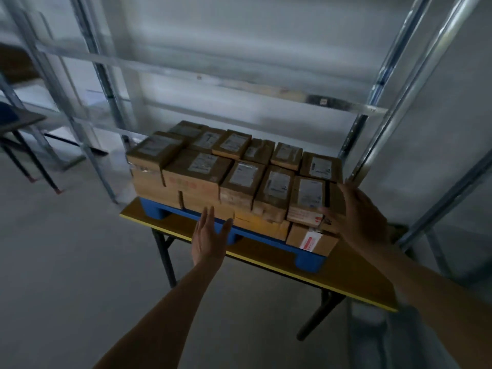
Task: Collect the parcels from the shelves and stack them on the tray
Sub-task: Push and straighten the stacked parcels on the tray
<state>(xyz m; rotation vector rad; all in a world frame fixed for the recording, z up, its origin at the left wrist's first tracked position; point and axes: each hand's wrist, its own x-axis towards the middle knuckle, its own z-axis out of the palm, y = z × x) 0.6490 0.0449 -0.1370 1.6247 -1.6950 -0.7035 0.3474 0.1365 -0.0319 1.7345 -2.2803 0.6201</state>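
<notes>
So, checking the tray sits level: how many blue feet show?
3 along the front edge: left foot, middle foot behind the left hand, right foot. Rear feet may be hidden.

No writing can be read anywhere. The cardboard parcels (pixel 234 179) on the blue tray (pixel 310 261) each carry a white shipping label on top, but the print is blurred to grey smudges. The front parcel at five o'clock (pixel 311 239) bears a red-and-white sticker, its marks illegible, and red printing on the parcel at nine o'clock (pixel 191 179) is likewise unreadable.
</notes>
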